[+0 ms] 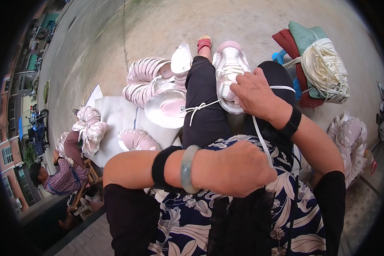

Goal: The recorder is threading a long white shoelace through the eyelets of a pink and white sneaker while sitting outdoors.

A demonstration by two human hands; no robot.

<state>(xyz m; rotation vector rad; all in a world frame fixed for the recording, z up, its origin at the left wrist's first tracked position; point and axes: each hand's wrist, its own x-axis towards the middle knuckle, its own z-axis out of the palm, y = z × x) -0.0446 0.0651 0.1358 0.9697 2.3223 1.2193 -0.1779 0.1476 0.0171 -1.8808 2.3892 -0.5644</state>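
A white and pink sneaker (230, 64) lies across my lap between my knees, toe pointing away from me. My right hand (260, 94) is closed over its lacing near the opening, and the fingertips hide what they pinch. A white shoelace (260, 136) runs back from the shoe to my left hand (239, 168), a fist close to my body with the lace at its thumb side. Another stretch of white cord (282, 88) crosses my right knee. Round my left thigh a white cord is tied in a bow (197, 107) beside the shoe.
Left of my leg stand nested pink and white shoe uppers (147, 79) and pale shoe pieces (164, 109) on a whitish sheet (115, 128). At right, a bundle of white laces (324, 70) rests on red and green cloth. More bundled uppers (350, 143) lie nearer. Another person (66, 175) sits far left.
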